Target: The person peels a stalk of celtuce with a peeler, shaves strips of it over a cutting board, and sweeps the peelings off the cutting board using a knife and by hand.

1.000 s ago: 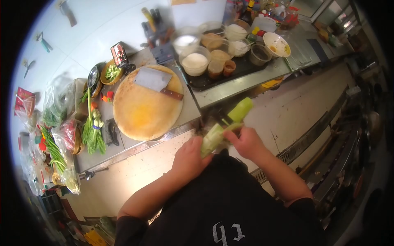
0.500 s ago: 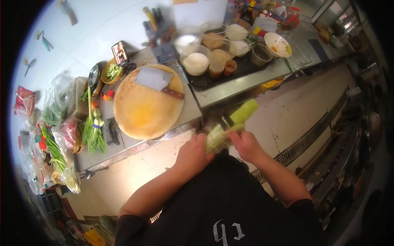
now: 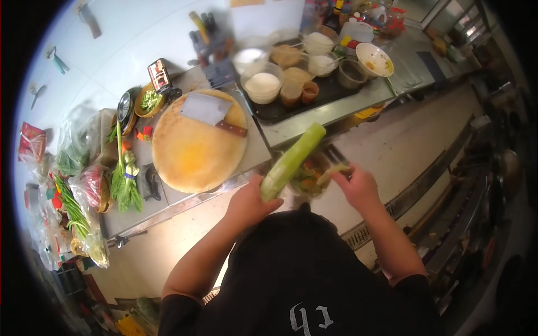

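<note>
A long pale-green celtuce stem (image 3: pixel 294 161) slants up and away from my left hand (image 3: pixel 249 200), whose fingers are wrapped round its lower end. To the right, my right hand (image 3: pixel 356 187) is closed on a peeler (image 3: pixel 336 153), its dark forked head showing beyond the fingers. A pale strip of peel (image 3: pixel 330 175) hangs by my right fingertips. Peeler and stem are apart. Under them stands a bin (image 3: pixel 309 187) with green and orange scraps inside, partly hidden by the stem.
On the counter at left lies a round wooden chopping board (image 3: pixel 199 151) bearing a cleaver (image 3: pixel 206 109). A black tray (image 3: pixel 269 116) holds several tubs of seasonings. Leafy greens (image 3: pixel 126 185), a bowl of cut green pieces (image 3: pixel 150 102) and a propped phone (image 3: pixel 159 75) are further left.
My right hand has drawn the peeler off the stem, to the right, with a strip of peel. The stem has swung left and more upright in my left hand, uncovering the bin.
</note>
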The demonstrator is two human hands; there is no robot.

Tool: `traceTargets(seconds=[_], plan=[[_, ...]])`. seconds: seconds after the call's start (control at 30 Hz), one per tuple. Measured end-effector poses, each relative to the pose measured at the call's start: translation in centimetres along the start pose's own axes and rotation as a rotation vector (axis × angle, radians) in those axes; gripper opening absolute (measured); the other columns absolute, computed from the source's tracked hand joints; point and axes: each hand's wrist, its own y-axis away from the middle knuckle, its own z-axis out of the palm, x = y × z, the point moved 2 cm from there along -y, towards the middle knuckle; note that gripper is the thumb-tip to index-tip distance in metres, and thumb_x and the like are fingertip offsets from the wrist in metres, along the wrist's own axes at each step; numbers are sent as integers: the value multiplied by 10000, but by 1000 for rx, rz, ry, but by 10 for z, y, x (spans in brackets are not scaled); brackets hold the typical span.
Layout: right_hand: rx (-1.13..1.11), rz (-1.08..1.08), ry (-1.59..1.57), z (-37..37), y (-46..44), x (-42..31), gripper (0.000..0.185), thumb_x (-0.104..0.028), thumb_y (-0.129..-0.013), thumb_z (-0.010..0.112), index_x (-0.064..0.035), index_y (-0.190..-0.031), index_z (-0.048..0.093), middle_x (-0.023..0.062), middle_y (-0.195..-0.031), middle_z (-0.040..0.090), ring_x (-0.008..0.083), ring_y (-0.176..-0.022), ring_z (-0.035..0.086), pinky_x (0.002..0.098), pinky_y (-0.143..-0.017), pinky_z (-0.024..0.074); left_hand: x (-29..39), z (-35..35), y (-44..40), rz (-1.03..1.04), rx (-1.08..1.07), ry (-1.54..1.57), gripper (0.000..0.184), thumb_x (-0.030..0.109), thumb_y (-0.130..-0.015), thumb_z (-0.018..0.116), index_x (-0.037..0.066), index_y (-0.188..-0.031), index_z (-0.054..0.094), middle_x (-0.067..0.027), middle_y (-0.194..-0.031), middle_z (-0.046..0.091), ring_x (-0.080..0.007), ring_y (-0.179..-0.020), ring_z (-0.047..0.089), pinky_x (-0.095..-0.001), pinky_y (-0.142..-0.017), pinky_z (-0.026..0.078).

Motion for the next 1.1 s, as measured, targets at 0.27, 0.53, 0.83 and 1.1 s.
traceTargets(seconds=[0.27,0.53,0.83,1.1], plan=[[-117,66,-230,4,4,-41,717,-571,-647,855,-12,-1047,650,86,-852,676,205,-736,640,336,-693,514,19,5,14,123,0,53,563,285,-783,769,20,-1199,500,-225,-1069,647,-375,-1007,638,-434,-872,500],[-150,50,-335,28,3,-44,706,-565,-696,827,18,-1064,676,107,-880,697,205,-761,656,322,-718,520,23,16,28,291,194,-64,595,270,-797,760,17,-1250,468,-202,-1124,600,-390,-1070,586,-452,-895,482],[-202,-20,-341,29,10,-55,553,-516,-812,749,14,-968,713,157,-808,715,269,-739,700,361,-677,524,21,16,30,285,179,-67,582,275,-808,747,9,-1247,470,-210,-1146,591,-395,-1074,584,-458,-903,479],[-323,-19,-359,33,19,-67,498,-467,-919,643,27,-905,712,175,-762,698,285,-716,688,371,-659,510,18,22,27,303,178,-91,603,279,-803,756,10,-1257,463,-213,-1146,595,-405,-1062,589,-460,-892,488]])
